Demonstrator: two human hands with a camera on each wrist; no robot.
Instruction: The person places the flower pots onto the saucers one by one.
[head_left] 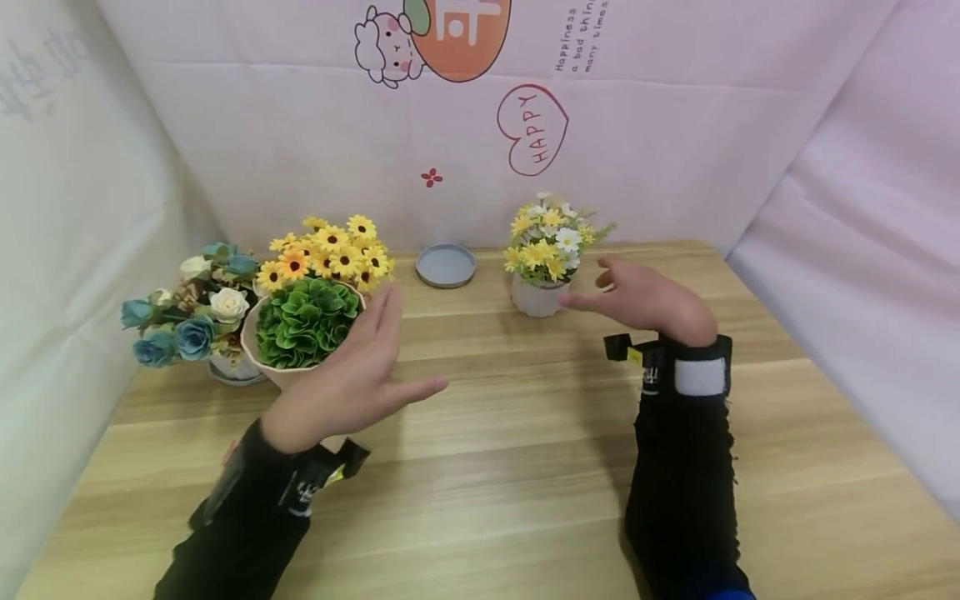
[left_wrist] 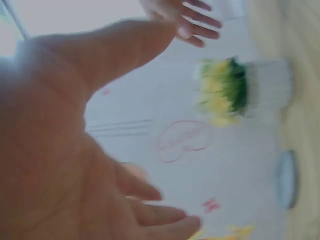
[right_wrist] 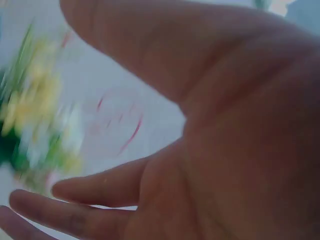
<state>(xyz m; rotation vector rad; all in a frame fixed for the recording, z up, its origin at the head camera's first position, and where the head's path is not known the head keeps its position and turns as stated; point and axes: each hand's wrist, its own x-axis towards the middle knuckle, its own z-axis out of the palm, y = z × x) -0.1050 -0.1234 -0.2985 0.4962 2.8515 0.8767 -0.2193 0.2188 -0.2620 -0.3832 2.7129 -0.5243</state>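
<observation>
In the head view my right hand [head_left: 641,296] is beside a small pale pot [head_left: 536,298] of yellow and white daisies [head_left: 551,242]. Its fingers stretch out, and whether one touches the pot I cannot tell. The right wrist view shows the spread hand [right_wrist: 165,190] holding nothing, with the blurred daisies [right_wrist: 37,100] past the fingers. My left hand [head_left: 348,379], thumb apart from straight fingers, hovers in front of a green leafy plant [head_left: 307,321] in a pale pot and partly hides it. Nothing lies in the left palm [left_wrist: 60,150].
Yellow sunflower-like blooms [head_left: 333,254] rise behind the green plant. Blue and white roses [head_left: 195,333] stand left of it on a grey saucer [head_left: 238,378]. Another grey-blue saucer [head_left: 446,267] lies at the wooden table's [head_left: 480,500] back edge. Printed white cloth [head_left: 300,142] hangs behind.
</observation>
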